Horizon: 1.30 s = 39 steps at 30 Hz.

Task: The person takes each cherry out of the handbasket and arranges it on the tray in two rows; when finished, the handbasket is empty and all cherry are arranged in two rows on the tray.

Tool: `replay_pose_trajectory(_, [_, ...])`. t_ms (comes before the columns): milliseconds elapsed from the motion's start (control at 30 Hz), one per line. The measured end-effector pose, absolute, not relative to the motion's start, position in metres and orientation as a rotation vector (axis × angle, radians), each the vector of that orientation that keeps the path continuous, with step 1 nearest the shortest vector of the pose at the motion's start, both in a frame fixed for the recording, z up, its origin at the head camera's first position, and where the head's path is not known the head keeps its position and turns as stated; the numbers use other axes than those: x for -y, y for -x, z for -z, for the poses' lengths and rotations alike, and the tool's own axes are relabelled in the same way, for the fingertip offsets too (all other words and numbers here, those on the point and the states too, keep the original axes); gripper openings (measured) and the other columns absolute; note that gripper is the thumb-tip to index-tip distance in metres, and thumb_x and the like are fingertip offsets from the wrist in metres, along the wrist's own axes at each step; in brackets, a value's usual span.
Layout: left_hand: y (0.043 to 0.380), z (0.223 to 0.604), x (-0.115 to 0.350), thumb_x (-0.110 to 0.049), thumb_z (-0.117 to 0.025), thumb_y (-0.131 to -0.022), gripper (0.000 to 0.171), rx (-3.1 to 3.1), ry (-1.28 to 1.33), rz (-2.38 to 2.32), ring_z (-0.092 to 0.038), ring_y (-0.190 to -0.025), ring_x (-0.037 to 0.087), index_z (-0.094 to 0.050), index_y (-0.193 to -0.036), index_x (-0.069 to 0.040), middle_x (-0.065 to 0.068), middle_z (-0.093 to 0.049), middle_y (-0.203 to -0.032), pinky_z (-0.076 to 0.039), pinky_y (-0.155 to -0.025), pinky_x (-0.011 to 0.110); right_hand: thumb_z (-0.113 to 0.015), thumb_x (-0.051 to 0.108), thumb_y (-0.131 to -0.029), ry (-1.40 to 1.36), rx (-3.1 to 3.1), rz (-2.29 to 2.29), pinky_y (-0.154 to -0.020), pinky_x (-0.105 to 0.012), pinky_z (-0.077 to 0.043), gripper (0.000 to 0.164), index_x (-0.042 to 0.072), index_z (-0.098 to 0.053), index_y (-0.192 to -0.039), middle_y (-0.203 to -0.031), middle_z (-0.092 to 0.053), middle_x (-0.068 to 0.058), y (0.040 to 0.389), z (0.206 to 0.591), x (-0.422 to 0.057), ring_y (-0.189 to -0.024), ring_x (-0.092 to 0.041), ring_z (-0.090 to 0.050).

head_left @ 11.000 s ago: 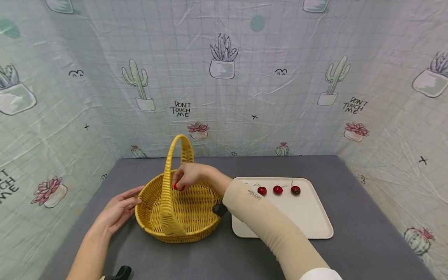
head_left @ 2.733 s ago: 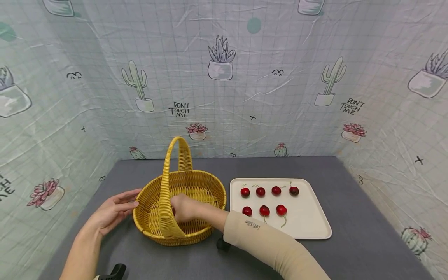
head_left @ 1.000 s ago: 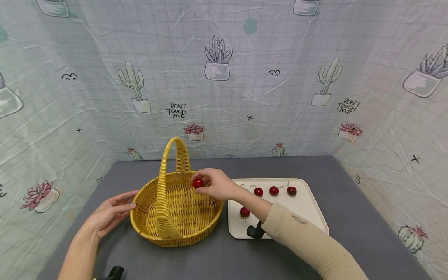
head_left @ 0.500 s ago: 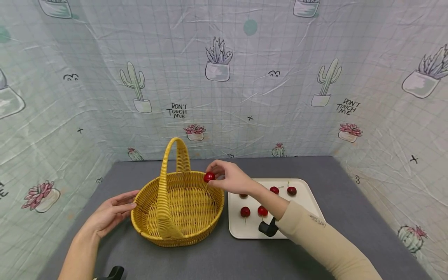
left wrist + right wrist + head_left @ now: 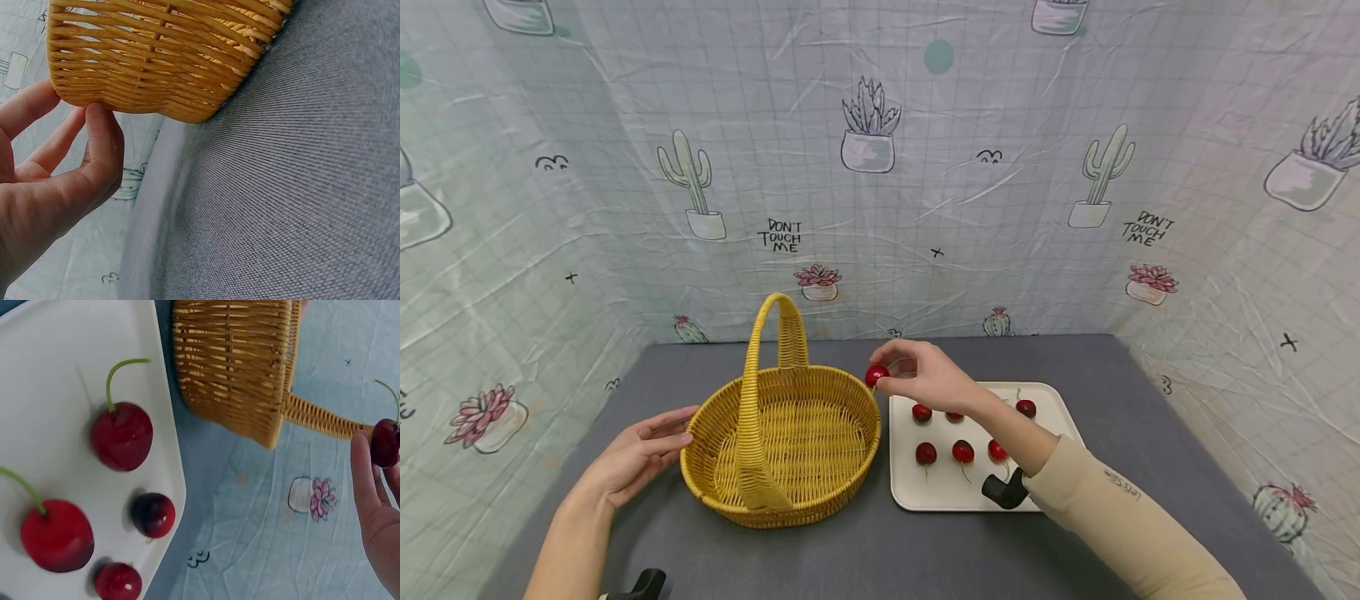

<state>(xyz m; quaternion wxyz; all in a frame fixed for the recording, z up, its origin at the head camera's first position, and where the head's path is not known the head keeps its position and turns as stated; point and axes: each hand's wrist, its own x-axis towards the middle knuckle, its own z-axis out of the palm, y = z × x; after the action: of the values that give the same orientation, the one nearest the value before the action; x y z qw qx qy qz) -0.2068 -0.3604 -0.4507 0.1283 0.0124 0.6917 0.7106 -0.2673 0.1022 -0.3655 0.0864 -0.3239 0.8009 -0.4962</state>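
Note:
In the head view my right hand (image 5: 928,377) pinches a dark red cherry (image 5: 876,376) between thumb and fingers, just past the basket's right rim and above the table. Its thin green stem shows in the right wrist view, where the same cherry (image 5: 385,442) sits at the fingertips. My left hand (image 5: 634,458) touches the left end of the yellow wicker basket (image 5: 857,483) with extended fingers; in the left wrist view the fingertips (image 5: 96,112) rest against the woven side. No fruit shows inside the basket. Several cherries (image 5: 926,453) lie in two rows on a cream tray (image 5: 940,498).
The basket's tall arched handle (image 5: 750,417) rises over its middle. Tray and basket stand side by side on the grey table (image 5: 820,567). A printed cloth (image 5: 940,167) encloses the back and sides. My right forearm passes over the tray, hiding part of it.
My right hand has carried the cherry rightward from over the basket to beyond its right rim. Since the oldest frame, more cherries lie on the tray, now with a front row. My left hand stays put.

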Motion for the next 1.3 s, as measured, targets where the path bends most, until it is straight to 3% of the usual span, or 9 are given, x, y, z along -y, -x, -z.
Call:
replay_pose_trajectory(233, [0.207,0.451,0.361,-0.004,-0.06,-0.104,0.067,-1.991,-0.048,-2.079,-0.062,-0.117,0.008,-0.024,-0.16,0.005,-0.006,-0.058,-0.131,-0.053,-0.096,0.031,-0.069,0.017,-0.099,0.896,-2.386,1.52,-0.087,-0.04,-0.057,0.026,0.006,-0.067,-0.122,-0.111,-0.07,-0.008,0.265,0.363,-0.12,-0.102,-0.032,-0.069])
replay_pose_trajectory(600, [0.207,0.452,0.361,-0.004,-0.06,-0.104,0.066,-2.014,-0.062,-2.074,-0.062,-0.117,0.008,-0.026,-0.159,0.006,-0.005,-0.058,-0.131,-0.054,-0.095,0.032,-0.072,0.016,-0.097,0.839,-2.401,1.498,-0.089,-0.038,-0.054,0.027,0.01,-0.068,-0.123,-0.114,-0.07,-0.006,0.262,0.37,-0.155,-0.108,-0.026,-0.067])
replay_pose_trajectory(667, [0.207,0.452,0.361,-0.005,-0.06,-0.104,0.066,-2.017,-0.062,-2.073,-0.062,-0.117,0.008,-0.026,-0.159,0.006,-0.005,-0.058,-0.131,-0.054,-0.095,0.031,-0.073,0.018,-0.097,0.8,-2.396,1.492,-0.069,-0.033,-0.054,0.028,0.01,-0.068,-0.124,-0.115,-0.071,-0.006,0.262,0.373,-0.161,-0.105,-0.025,-0.066])
replay_pose_trajectory(733, [0.207,0.452,0.36,-0.005,-0.06,-0.104,0.067,-2.017,-0.063,-2.071,-0.062,-0.117,0.008,-0.025,-0.16,0.006,-0.004,-0.057,-0.132,-0.054,-0.095,0.031,-0.073,0.019,-0.097,0.748,-2.385,1.491,-0.052,-0.029,-0.044,0.03,0.011,-0.068,-0.125,-0.116,-0.07,-0.007,0.26,0.374,-0.167,-0.094,-0.024,-0.065])
replay_pose_trajectory(833, [0.207,0.451,0.36,-0.005,-0.06,-0.104,0.068,-2.017,-0.065,-2.068,-0.061,-0.117,0.008,-0.024,-0.16,0.007,-0.004,-0.057,-0.133,-0.054,-0.095,0.031,-0.073,0.018,-0.097,0.682,-2.37,1.5,-0.043,-0.028,-0.029,0.031,0.01,-0.067,-0.126,-0.116,-0.07,-0.009,0.258,0.377,-0.176,-0.081,-0.024,-0.06])
replay_pose_trajectory(967, [0.208,0.451,0.36,-0.005,-0.06,-0.104,0.069,-2.013,-0.07,-2.063,-0.061,-0.117,0.008,-0.022,-0.16,0.007,-0.004,-0.056,-0.133,-0.054,-0.095,0.031,-0.071,0.015,-0.097,0.691,-2.415,1.482,-0.064,-0.034,-0.049,0.03,0.005,-0.068,-0.125,-0.115,-0.071,-0.01,0.256,0.381,-0.19,-0.095,-0.023,-0.066])
replay_pose_trajectory(1067, [0.208,0.451,0.361,-0.005,-0.06,-0.104,0.069,-2.008,-0.07,-2.063,-0.062,-0.117,0.008,-0.021,-0.16,0.007,-0.004,-0.056,-0.133,-0.054,-0.095,0.031,-0.071,0.014,-0.097,0.692,-2.43,1.48,-0.082,-0.039,-0.053,0.03,0.003,-0.068,-0.125,-0.115,-0.072,-0.011,0.255,0.385,-0.201,-0.107,-0.025,-0.066])
replay_pose_trajectory(1300, [0.21,0.451,0.36,-0.006,-0.061,-0.104,0.07,-2.034,-0.059,-2.05,-0.062,-0.117,0.008,-0.021,-0.16,0.007,-0.001,-0.055,-0.135,-0.054,-0.095,0.032,-0.072,0.013,-0.096,0.575,-2.39,1.515,-0.073,-0.033,-0.054,0.033,0.0,-0.066,-0.126,-0.115,-0.07,-0.018,0.251,0.39,-0.224,-0.098,-0.032,-0.069])
